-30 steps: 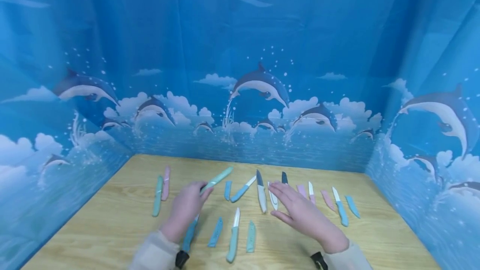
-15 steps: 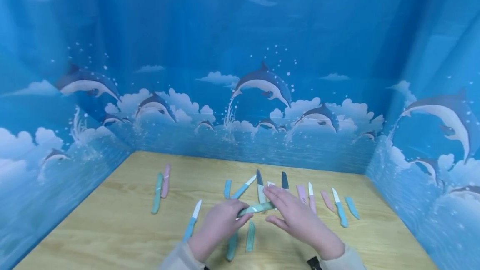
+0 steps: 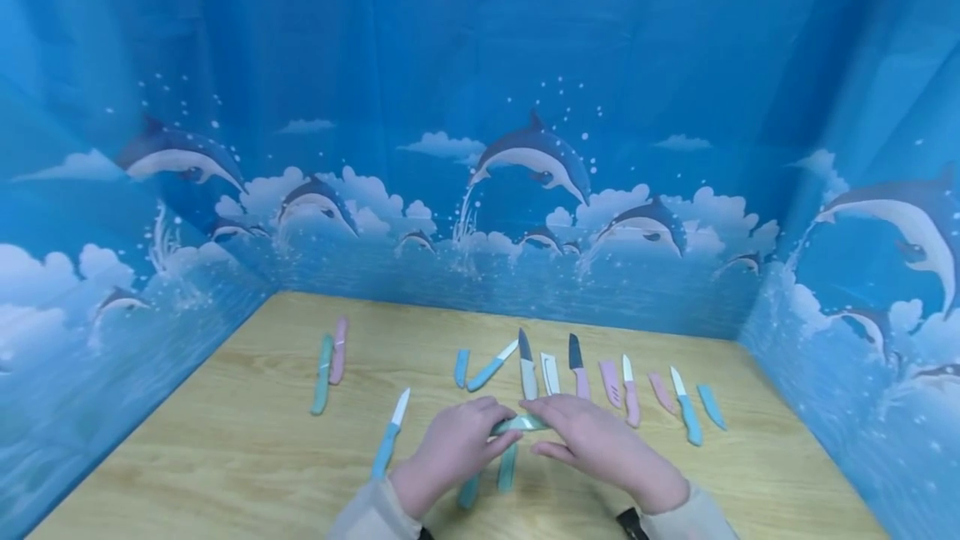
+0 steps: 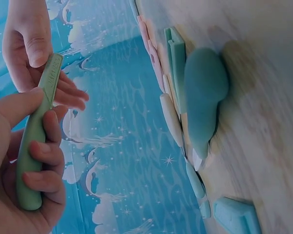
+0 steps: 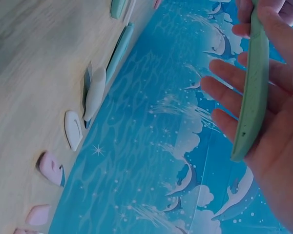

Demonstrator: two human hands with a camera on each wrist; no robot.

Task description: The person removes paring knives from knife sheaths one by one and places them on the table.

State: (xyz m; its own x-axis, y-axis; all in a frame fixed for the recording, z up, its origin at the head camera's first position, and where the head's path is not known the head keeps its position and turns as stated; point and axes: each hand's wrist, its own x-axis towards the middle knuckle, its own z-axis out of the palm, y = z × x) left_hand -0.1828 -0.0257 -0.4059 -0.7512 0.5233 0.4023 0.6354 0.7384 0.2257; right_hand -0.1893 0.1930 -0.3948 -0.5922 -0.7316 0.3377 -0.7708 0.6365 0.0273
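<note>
Lettering runs along the sheathed green knife [image 4: 39, 122], pressed into its cover, but we cannot read it in the left wrist view. We curl our left hand [image 3: 450, 452] round its handle end, fingers [image 4: 44, 151] wrapped tight, while our right hand [image 3: 600, 448] pinches the cover end between thumb and fingers [image 5: 234, 97]. The knife sits above the worktop [image 3: 225, 457], at about 6 o'clock of the spread, just over a teal sheath [image 3: 507, 467].

The head view alone shows the whole row: a blue-handled knife [image 3: 388, 444] at 8 o'clock, a pink and a green sheathed knife [image 3: 322, 386] at 10 o'clock, more knives and sheaths toward 2 o'clock. The right wrist view alone shows the slot at the cover's end and a white sheath [image 5: 73, 129] against the dolphin-printed backdrop [image 3: 480, 107].
</note>
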